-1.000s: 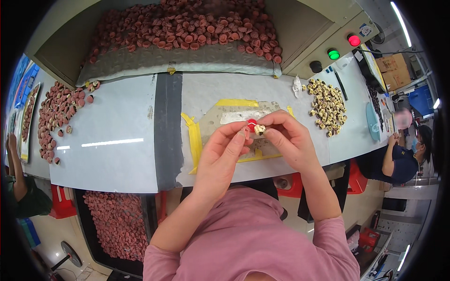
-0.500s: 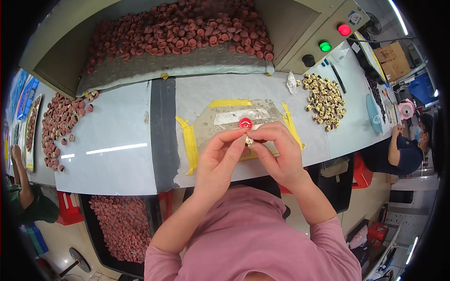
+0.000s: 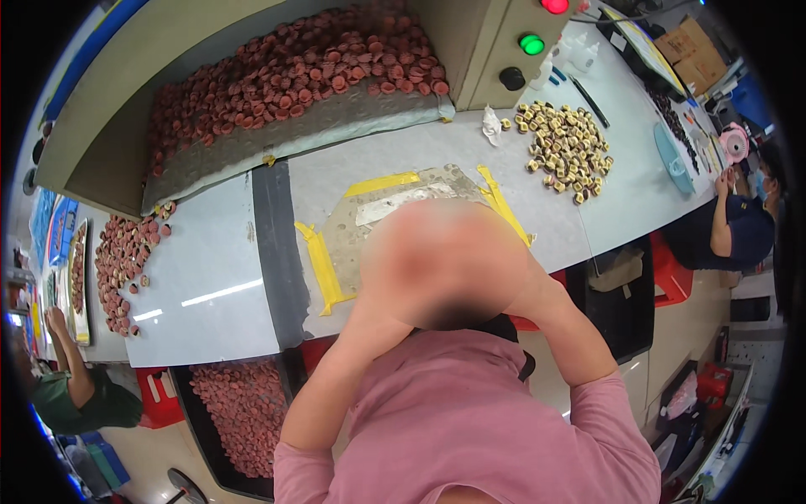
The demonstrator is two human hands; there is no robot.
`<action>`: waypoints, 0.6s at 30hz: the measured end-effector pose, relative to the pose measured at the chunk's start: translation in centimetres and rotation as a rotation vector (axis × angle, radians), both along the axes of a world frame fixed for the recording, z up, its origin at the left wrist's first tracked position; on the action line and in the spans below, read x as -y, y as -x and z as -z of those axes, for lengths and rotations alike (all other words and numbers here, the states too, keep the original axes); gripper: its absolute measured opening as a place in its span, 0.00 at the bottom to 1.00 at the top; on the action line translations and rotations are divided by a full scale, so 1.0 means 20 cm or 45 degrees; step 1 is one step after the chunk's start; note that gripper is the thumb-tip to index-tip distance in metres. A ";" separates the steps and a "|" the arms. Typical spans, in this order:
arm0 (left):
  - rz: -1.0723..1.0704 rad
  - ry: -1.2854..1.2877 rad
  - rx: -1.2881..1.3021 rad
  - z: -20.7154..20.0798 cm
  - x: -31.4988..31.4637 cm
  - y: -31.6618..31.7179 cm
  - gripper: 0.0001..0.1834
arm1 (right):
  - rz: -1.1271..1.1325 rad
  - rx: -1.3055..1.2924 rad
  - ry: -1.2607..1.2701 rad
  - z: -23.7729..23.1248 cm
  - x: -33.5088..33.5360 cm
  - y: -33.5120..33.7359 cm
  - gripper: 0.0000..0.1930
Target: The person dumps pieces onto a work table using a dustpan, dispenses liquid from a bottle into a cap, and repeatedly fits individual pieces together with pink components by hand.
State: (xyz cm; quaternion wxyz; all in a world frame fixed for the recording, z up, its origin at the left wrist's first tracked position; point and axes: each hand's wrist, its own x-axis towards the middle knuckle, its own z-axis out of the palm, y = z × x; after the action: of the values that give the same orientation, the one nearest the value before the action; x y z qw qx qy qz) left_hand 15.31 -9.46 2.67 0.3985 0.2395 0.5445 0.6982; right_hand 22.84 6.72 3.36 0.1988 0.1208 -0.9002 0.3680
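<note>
My left hand [image 3: 384, 307] and my right hand [image 3: 527, 281] are close together over the near part of a grey-beige board [image 3: 340, 244] taped to the table. A blur covers both hands, so neither the fingers nor anything in them can be made out. Yellow tape strips [image 3: 316, 265] line the board's edges, and a whitish strip [image 3: 386, 210] lies on it beyond my hands. To the right is a heap of small yellow-and-dark pieces [image 3: 567, 143].
A machine opening holds a big pile of reddish ridged cups [image 3: 294, 84]. More reddish pieces [image 3: 122, 260] lie at left, beside a co-worker's arm [image 3: 75, 357]. Below the table edge stands a black bin [image 3: 189, 420] of reddish cups. Another co-worker [image 3: 730, 223] sits at right.
The view has turned, shifting the table and machine. Earlier both hands pinched a small pale piece beside a red round thing on the board; neither shows now.
</note>
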 end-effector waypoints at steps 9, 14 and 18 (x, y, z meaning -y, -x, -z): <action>0.037 -0.055 0.588 0.03 -0.12 -0.07 0.25 | -0.030 0.494 0.996 0.01 -0.11 -0.15 0.11; 0.042 -0.040 0.431 0.07 -0.14 -0.09 0.24 | -0.064 0.438 1.064 0.08 -0.13 -0.17 0.09; 0.070 -0.026 0.357 0.07 -0.15 -0.08 0.24 | -0.089 0.354 1.013 0.08 -0.14 -0.18 0.08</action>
State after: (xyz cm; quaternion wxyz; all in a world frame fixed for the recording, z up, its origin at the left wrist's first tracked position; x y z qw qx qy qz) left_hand 16.99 -6.49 1.23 0.4872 0.1584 0.4693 0.7192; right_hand 26.41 9.50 1.85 0.0939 0.0143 -0.7017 0.7061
